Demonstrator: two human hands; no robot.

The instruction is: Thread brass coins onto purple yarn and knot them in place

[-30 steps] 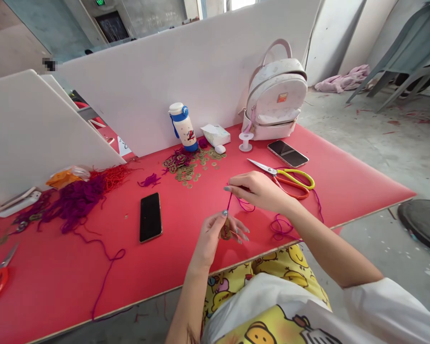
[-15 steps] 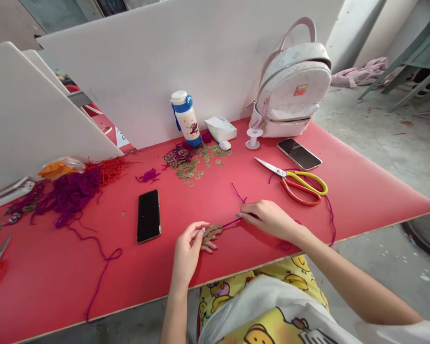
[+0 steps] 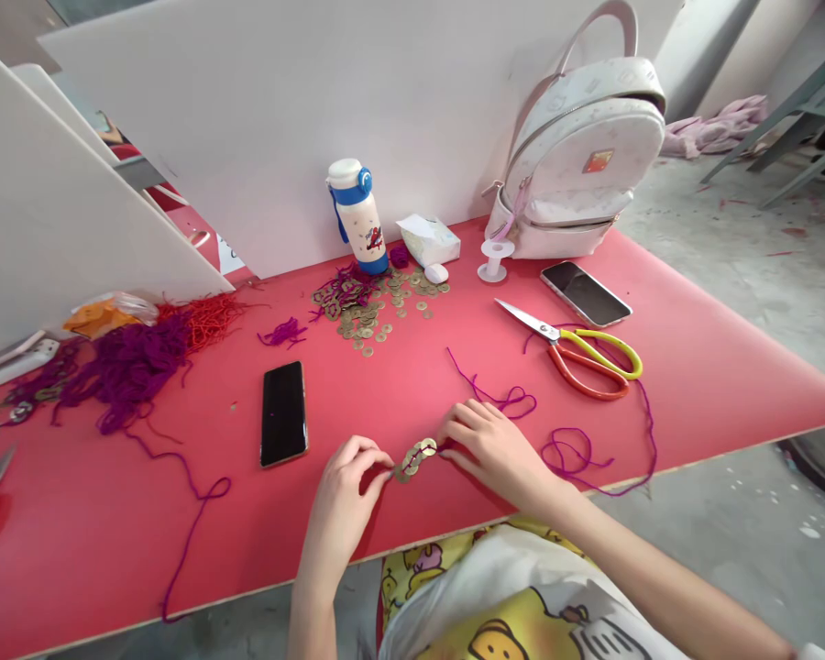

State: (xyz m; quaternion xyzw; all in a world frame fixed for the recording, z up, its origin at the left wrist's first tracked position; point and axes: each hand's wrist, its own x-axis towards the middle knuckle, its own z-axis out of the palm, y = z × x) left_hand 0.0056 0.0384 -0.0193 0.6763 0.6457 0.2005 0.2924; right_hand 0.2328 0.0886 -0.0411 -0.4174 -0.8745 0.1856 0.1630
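Note:
A short string of brass-coloured coins (image 3: 419,456), laced with purple cord, stretches between my two hands near the table's front edge. My left hand (image 3: 340,490) pinches its left end between thumb and fingertips. At the other end, the closed fingers of my right hand (image 3: 488,449) grip the purple cord right beside the last coin. Loose loops of purple cord (image 3: 514,400) lie just beyond my right hand. More purple cord (image 3: 569,446) curls to its right and runs back beneath the scissors (image 3: 591,362).
Loose coins (image 3: 361,321) lie around a bottle (image 3: 364,225) at the back. A dark phone (image 3: 284,414) is left of my hands, another phone (image 3: 587,293) at right. A spool (image 3: 496,261) stands before a white backpack (image 3: 577,174). Purple yarn (image 3: 134,367) is heaped at left.
My right hand has moved down and left to the coins, and my left hand has shifted to their left end. Cord that was drawn out by my right hand now lies in loops.

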